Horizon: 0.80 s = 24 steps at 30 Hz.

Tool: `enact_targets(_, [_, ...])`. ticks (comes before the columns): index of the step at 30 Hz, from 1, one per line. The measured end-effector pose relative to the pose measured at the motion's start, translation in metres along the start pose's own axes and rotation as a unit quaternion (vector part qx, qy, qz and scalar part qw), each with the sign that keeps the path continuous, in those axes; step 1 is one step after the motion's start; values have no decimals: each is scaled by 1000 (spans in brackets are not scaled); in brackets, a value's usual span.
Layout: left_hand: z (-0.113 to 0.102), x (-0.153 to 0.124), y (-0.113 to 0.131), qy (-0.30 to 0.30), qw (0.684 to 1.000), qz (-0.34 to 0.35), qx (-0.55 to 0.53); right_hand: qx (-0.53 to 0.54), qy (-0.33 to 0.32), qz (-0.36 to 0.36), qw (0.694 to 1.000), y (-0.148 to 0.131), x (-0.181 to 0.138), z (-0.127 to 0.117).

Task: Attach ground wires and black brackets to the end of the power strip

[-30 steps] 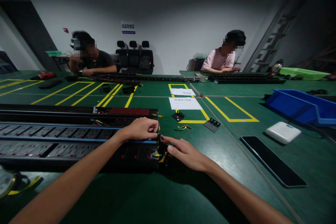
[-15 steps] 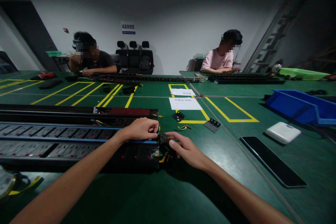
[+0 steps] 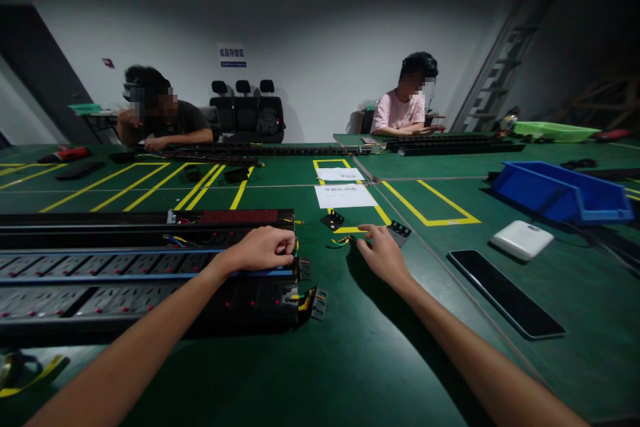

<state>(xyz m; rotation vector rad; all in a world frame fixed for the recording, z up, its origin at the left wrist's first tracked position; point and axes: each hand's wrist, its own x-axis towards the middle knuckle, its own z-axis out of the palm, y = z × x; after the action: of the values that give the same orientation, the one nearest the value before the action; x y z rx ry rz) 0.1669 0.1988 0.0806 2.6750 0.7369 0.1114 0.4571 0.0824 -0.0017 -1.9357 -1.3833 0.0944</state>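
Observation:
My left hand rests over the right end of a blue-edged power strip, its fingers curled and closed; what they pinch is hidden. My right hand is open, thumb and forefinger apart, next to a short yellow-green wire on the table. Beside that hand lies a black bracket plate with holes, partly behind it. A second black bracket lies farther left. In front, another power strip has yellow-green wire and a bracket plate at its end.
Dark rails lie behind the strips. To the right are a phone, a white case and a blue bin. Paper sheets lie ahead. Two people sit across the green table.
My right hand has moved away from the strip's end, forward and right to the loose wire. My left hand stays at the strip. The view has shifted slightly.

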Motion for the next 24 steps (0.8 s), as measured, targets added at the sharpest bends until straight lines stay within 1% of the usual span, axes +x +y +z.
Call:
enact_targets(2, [1,0,-1,2,1000,0,3,-107,-34,-26,993,1,0,-1])
enact_targets(3, [1,0,-1,3,1000,1,4,-137,-48,-29,989,0,0,-1])
enact_targets(5, [1,0,-2,4,1000,3,6,-160,-63,-30,985,-3,-1,-3])
enact_targets(15, [1,-1,-1,11,1000,3,12,-157,-62,-5,986,-8,0,-5])
enact_targets(24, [1,-1,-1,12,1000,2,13,-129,-29,23,991,1,2,0])
